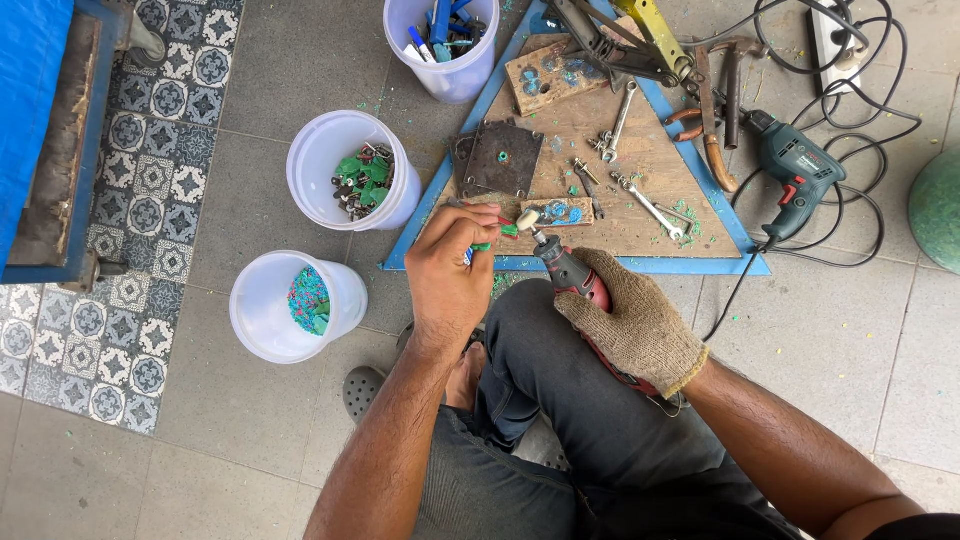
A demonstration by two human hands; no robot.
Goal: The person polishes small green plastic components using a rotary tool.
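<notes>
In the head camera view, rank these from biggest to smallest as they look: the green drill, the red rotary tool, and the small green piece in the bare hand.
1. Green drill, though it lies farther from the camera.
2. Red rotary tool, partly hidden by the gloved right hand, so unsure against the drill.
3. Small green piece in the left hand, clearly smallest.

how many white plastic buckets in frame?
3. One at the top edge holding blue tools, partly cut off. One in the middle with green and metal parts. One lower left with green and pink scraps. All on the floor, left of the wooden board.
</notes>
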